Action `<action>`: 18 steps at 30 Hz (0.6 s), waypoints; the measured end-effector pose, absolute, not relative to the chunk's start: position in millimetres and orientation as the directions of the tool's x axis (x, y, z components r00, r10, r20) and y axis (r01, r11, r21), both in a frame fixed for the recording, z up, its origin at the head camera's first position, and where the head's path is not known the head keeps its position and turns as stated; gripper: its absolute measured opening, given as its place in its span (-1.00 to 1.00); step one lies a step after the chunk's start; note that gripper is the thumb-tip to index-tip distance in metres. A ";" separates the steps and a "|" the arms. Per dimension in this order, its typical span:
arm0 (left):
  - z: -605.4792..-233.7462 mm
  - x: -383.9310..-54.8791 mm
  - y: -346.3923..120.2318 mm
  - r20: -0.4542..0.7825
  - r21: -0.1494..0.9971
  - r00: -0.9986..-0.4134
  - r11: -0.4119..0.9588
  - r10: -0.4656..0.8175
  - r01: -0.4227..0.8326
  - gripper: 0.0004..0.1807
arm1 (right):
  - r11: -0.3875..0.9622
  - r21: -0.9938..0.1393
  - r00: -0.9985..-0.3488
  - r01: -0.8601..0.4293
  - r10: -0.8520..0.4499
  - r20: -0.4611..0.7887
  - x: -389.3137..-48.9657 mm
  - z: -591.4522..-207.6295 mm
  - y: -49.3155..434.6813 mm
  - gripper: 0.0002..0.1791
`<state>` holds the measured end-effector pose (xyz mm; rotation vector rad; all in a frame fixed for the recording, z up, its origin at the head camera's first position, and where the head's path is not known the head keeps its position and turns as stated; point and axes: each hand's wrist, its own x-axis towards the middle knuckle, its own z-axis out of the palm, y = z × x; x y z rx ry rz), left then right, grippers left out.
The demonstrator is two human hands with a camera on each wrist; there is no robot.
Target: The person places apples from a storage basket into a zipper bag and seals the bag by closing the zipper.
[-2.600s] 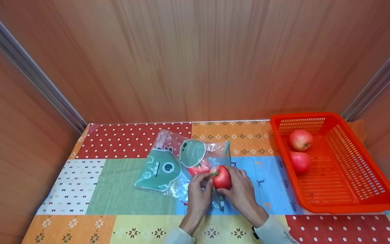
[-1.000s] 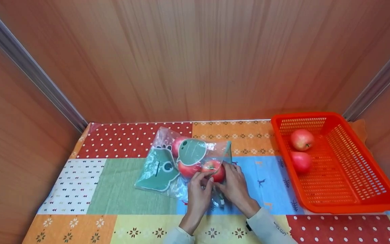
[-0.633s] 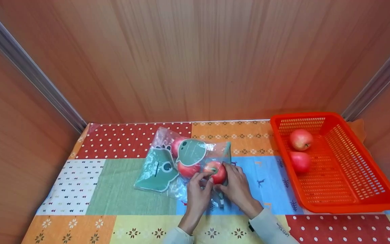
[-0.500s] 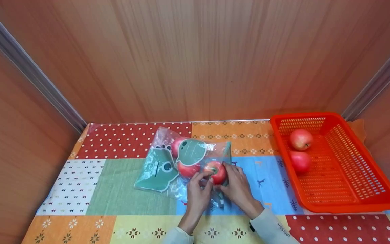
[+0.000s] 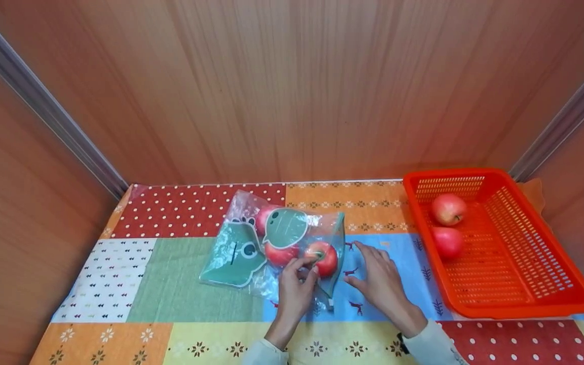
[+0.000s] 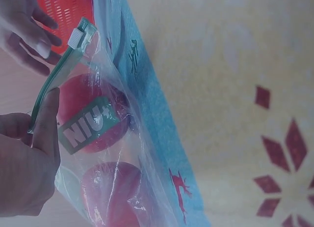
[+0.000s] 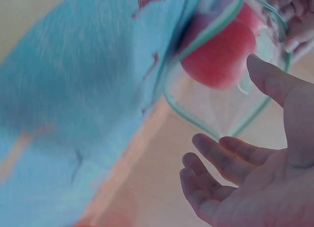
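Clear plastic, printed with green cartoon shapes, makes up the bag (image 5: 236, 258) that lies flat on a patchwork tablecloth (image 5: 180, 289) in front of me, three red apples inside it. My left hand (image 5: 296, 290) pinches the green edge of its mouth between thumb and forefinger, while my right hand (image 5: 382, 279) holds nothing, its fingers and thumb spread apart over a blue patch of cloth just beside the mouth. The front apple (image 5: 328, 262) sits nearest that mouth, close to my left fingertips; the middle apple (image 5: 279, 255) is beside it, and the back apple (image 5: 261, 219) lies farther in, partly hidden by the print. Seen from my left wrist, a white slider (image 6: 75, 38) rides one end of the green strip. To my right stands an orange-red plastic basket (image 5: 500, 276), holding an upper apple (image 5: 449, 209) and a lower apple (image 5: 446, 242) near its left wall. Pale sleeves (image 5: 434, 345) cover my forearms, and a wood-grain panel (image 5: 292, 91) rises behind the table.
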<state>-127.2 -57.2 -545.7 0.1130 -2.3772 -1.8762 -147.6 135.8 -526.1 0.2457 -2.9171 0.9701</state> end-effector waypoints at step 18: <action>-546.2 -125.3 -58.5 0.059 0.979 -0.991 0.203 -0.122 0.033 -0.77 | 0.874 -0.434 -0.974 -0.218 -0.165 0.158 -131.5 -489.1 178.0 -0.12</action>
